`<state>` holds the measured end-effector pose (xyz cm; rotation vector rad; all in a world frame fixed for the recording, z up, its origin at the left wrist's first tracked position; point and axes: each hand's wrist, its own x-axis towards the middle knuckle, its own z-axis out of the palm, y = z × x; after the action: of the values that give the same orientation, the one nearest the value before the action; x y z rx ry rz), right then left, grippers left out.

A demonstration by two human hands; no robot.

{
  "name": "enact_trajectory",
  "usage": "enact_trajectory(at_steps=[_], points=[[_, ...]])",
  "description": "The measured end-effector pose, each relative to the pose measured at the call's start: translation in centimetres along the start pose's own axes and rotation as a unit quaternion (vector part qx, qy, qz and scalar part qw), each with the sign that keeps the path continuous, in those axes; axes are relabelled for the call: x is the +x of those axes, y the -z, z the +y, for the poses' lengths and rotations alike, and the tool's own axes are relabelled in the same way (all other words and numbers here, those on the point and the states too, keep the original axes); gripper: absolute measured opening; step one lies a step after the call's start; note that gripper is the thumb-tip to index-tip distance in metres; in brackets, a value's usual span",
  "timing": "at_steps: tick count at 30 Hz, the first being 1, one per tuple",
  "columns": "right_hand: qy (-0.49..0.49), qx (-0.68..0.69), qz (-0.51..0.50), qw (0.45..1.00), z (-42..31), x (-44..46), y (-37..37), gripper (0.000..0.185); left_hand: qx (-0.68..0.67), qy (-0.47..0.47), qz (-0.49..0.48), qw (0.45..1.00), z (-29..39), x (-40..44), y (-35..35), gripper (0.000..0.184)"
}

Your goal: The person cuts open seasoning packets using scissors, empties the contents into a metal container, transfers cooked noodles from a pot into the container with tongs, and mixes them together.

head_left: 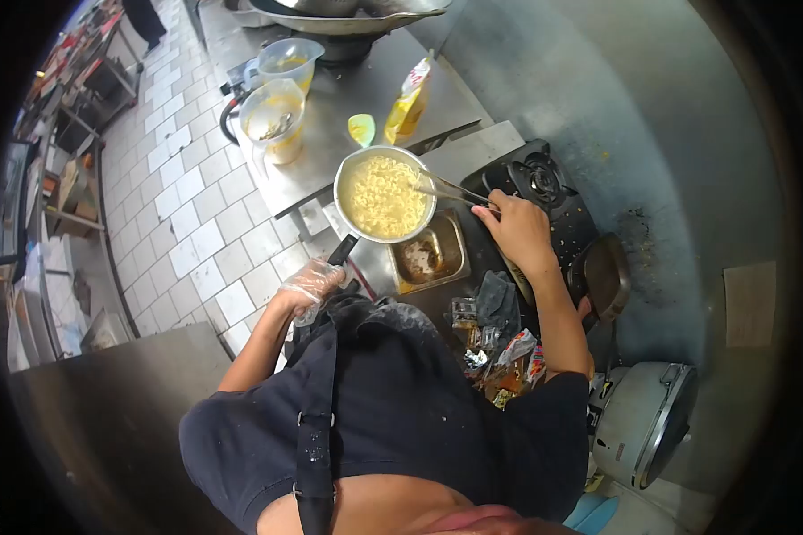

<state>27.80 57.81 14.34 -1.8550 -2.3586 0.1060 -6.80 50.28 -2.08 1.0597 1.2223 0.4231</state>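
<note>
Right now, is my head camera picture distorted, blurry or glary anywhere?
Head view: strong wide-angle bowing bends the wall, with black corners; head view: pale floor tiles look bright, and the steel counter has a soft sheen; head view: noodles and right hand are readable, though the far left edge looks soft.

Two hands [519, 234], one saucepan [339, 187], one pair of tongs [450, 193], two plastic jugs [285, 148], one yellow packet [405, 118]

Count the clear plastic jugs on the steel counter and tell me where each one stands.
2. The nearer jug stands up and left of the pot in the picture; the farther jug is just beyond it. I see no others, though some could be hidden.
</note>
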Motion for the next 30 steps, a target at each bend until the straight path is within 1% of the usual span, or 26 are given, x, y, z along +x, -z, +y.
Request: enact_trajectory(at_steps=[2,4,6,9,10,11,13,14,15,17,18,20,21,23,24,26,27,29,30], points=[[0.012,-0.046,-0.054,0.997,-1.9,0.2,-0.7,0.038,-0.010,0.013,0.010,1.000,-1.0,-1.3,0.2,0.028],[0.036,-0.054,-0.084,0.994,-3.5,0.7,-1.9,0.041,-0.046,-0.022,0.029,0.998,-1.3,-2.4,0.1,0.024],[0.052,-0.070,-0.125,0.988,-4.9,1.4,-3.5,0.046,-0.066,-0.010,0.041,0.997,-1.8,-3.2,0.0,0.022],[0.062,-0.067,-0.146,0.985,-7.2,2.4,-6.4,0.045,-0.090,-0.008,0.054,0.994,-3.7,-3.5,0.2,0.017],[0.083,-0.070,-0.122,0.987,-7.5,2.6,-8.2,0.042,-0.097,-0.019,0.062,0.993,-3.6,-4.0,0.1,0.016],[0.087,-0.071,-0.122,0.986,-8.0,3.0,-9.2,0.042,-0.105,-0.032,0.072,0.991,-3.5,-4.2,0.1,0.015],[0.126,-0.034,-0.127,0.983,-9.2,3.7,-10.7,0.039,-0.104,-0.034,0.069,0.992,-3.7,-4.5,0.6,0.015],[0.133,-0.026,-0.128,0.982,-9.9,4.0,-11.3,0.035,-0.101,-0.034,0.061,0.992,-3.4,-4.9,0.8,0.015],[0.138,-0.025,-0.129,0.982,-10.4,4.2,-11.6,0.035,-0.103,-0.033,0.065,0.992,-2.9,-5.3,1.0,0.015],[0.139,0.017,-0.114,0.984,-11.4,4.6,-12.0,0.031,-0.023,-0.013,0.068,0.997,-1.5,-6.3,1.4,0.017],[0.141,0.019,-0.114,0.983,-11.7,4.6,-12.0,0.031,-0.023,-0.012,0.071,0.997,-1.1,-6.6,1.6,0.017],[0.118,0.074,-0.109,0.984,-12.0,4.3,-11.7,0.028,0.015,-0.036,0.063,0.997,-0.6,-7.1,1.8,0.021],[0.117,0.074,-0.110,0.984,-11.9,4.0,-11.7,0.028,0.015,-0.036,0.063,0.997,-0.2,-7.3,1.8,0.021],[0.091,0.129,-0.102,0.982,-11.6,3.3,-11.6,0.030,-0.009,-0.029,0.068,0.997,0.1,-7.6,1.8,0.019],[0.088,0.129,-0.104,0.982,-11.4,2.8,-11.2,0.030,-0.009,-0.028,0.064,0.998,-0.1,-7.4,1.8,0.019],[0.038,0.207,-0.129,0.969,-11.0,1.8,-10.3,0.031,-0.041,-0.042,0.042,0.997,-0.8,-6.9,1.6,0.014],[0.031,0.207,-0.129,0.969,-10.3,1.4,-10.6,0.031,-0.040,-0.040,0.036,0.998,-0.9,-6.7,1.6,0.014],[0.037,0.301,-0.088,0.949,-8.7,0.5,-11.3,0.030,-0.066,-0.050,0.035,0.996,-0.8,-6.3,1.4,0.010],[0.029,0.301,-0.085,0.949,-8.1,-0.1,-11.2,0.030,-0.062,-0.050,0.027,0.996,-1.0,-6.0,1.4,0.010]])
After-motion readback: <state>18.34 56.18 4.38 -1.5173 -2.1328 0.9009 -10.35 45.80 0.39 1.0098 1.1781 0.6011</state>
